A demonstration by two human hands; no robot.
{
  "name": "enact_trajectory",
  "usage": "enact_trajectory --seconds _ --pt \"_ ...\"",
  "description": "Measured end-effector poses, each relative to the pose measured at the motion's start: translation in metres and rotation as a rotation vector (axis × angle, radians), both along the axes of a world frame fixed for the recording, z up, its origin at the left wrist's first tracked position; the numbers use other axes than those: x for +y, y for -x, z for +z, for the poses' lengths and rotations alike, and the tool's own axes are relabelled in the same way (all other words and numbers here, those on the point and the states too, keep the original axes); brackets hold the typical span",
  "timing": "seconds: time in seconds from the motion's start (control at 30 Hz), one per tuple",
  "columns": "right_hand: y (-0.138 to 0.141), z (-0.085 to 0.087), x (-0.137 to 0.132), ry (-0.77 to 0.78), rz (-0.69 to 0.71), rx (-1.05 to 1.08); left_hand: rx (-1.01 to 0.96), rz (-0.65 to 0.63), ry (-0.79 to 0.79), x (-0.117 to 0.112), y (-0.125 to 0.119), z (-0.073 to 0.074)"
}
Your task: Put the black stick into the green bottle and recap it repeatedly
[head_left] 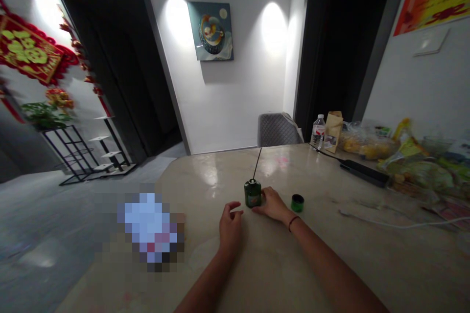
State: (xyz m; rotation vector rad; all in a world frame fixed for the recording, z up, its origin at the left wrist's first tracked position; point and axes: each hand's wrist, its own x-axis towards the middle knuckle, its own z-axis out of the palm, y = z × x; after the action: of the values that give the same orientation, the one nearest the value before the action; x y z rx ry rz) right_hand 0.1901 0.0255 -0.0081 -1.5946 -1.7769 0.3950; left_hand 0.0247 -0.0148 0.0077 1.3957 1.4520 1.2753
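1. Left hand (230, 225): fingers (228, 207) loosely curled, thumb (238, 214) apart, palm turned inward.
2. Right hand (275, 204): fingers bent, thumb (259, 211) spread from them.
3. Left forearm (206, 279) and right forearm (325, 254) reach forward, slanting inward.

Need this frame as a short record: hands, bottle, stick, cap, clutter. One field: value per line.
left hand: holds nothing, just left of the bottle
right hand: at the bottle's right side; firmness of grip unclear
bottle: dark green, upright on the table
stick: thin, dark, up from the bottle's mouth, leaning right
cap: green, open side up, right of the right hand
clutter, right: power strip, water bottle, paper bag
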Motion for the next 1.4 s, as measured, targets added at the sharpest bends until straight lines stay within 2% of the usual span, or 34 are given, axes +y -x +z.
enact_trajectory --seconds 0.2,0.43,0.73,1.13,1.27,1.4 --pt "0.002 0.002 0.009 0.037 -0.043 -0.027 0.01 0.002 0.022 -0.002 0.0 0.004" --pt "0.003 0.001 0.024 0.08 -0.034 -0.066 -0.014 0.018 0.04 0.0 -0.001 0.0" --pt "0.006 0.001 0.041 0.112 -0.099 -0.163 0.017 0.014 0.056 -0.003 -0.001 0.0" --pt "0.017 0.005 0.058 0.151 -0.234 -0.163 0.036 0.007 0.053 -0.002 -0.002 -0.003" --pt "0.019 0.004 0.055 0.154 -0.248 -0.175 0.033 0.0 0.057 -0.001 -0.002 -0.003" --pt "0.017 0.007 0.039 0.202 -0.297 -0.244 -0.007 -0.012 0.014 0.002 -0.002 -0.006"
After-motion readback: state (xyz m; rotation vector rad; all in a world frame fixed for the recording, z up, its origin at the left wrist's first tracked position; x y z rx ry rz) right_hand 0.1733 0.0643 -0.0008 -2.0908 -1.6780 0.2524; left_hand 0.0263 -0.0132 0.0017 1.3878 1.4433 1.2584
